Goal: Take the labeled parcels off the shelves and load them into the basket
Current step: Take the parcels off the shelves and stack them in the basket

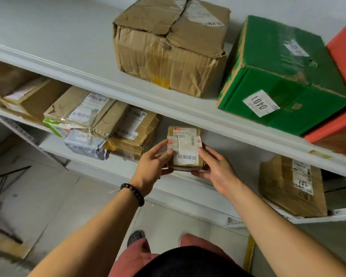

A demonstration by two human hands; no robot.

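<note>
Left grip [154,160] and right grip [214,168] are clamping the small parcel [185,148] btwn them, fingers curling round its sides, label facing up. Parcel is sitting at the front edge of the mid shelf [120,166], approx centre; resting or lifted, can't tell. Parcel pile [100,120] is lying toward the shelf's left end, brown box [288,186] toward its right end.

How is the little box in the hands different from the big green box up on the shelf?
The little box is brown cardboard; the green box is green. The little box is much smaller than the green box. The left hand and right hand hold the little box, while the green box sits untouched on the upper shelf. Both are labeled parcels.
</note>
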